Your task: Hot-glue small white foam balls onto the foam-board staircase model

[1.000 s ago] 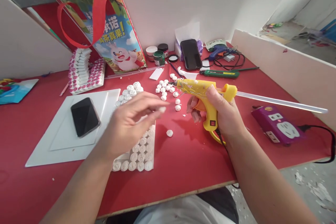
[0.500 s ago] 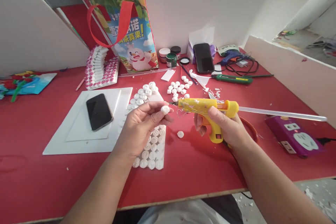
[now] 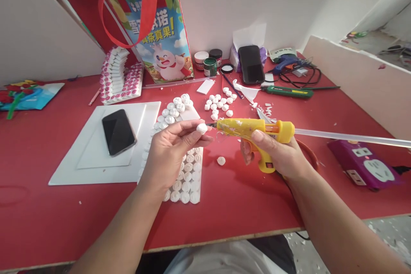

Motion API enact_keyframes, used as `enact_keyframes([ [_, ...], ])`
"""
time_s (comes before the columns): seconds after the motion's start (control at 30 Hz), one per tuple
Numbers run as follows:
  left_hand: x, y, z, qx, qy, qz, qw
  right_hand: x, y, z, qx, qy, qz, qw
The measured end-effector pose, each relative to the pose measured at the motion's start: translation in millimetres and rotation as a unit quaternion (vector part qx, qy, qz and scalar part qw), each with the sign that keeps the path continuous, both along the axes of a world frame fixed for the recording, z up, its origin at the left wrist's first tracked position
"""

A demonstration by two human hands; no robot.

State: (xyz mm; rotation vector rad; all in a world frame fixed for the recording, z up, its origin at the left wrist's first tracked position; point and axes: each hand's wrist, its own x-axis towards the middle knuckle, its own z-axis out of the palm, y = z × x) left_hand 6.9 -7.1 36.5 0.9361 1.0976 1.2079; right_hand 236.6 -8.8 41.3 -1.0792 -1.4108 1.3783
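Note:
Between thumb and fingers, my left hand (image 3: pixel 173 145) pinches a small white rosette (image 3: pixel 202 129). My right hand (image 3: pixel 282 154) is wrapped round the grip of a yellow hot glue gun (image 3: pixel 240 126), its nozzle pointing left at the rosette's side. A long clear glue stick (image 3: pixel 349 136) sticks out of the gun's back. Below my left hand lies a white board (image 3: pixel 196 186) covered in rows of white rosettes, partly hidden by the hand. One loose rosette (image 3: pixel 221 161) rests on the red table, and several more white rosettes (image 3: pixel 220 103) are clustered beyond the gun.
A phone (image 3: pixel 119 132) lies on white sheets (image 3: pixel 70 175) at left. Behind stand a colourful bag (image 3: pixel 160 34), paint jars (image 3: pixel 210 67) and another phone (image 3: pixel 251 64). A green-handled tool (image 3: pixel 289 91), a blue glue gun (image 3: pixel 285 64) and a purple power strip (image 3: pixel 366 165) are on the right.
The rosette in my left hand has turned slightly and sits closer to the glue gun's nozzle. The camera view has shifted a little; both hands keep their holds.

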Motion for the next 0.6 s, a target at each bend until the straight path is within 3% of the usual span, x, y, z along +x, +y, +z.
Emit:
enact_keyframes([
  [0.6, -1.0, 0.5, -3.0, 0.001, -0.005, -0.004, 1.0, -3.3, 0.2, -2.0, -0.028, -0.016, -0.016, 0.999],
])
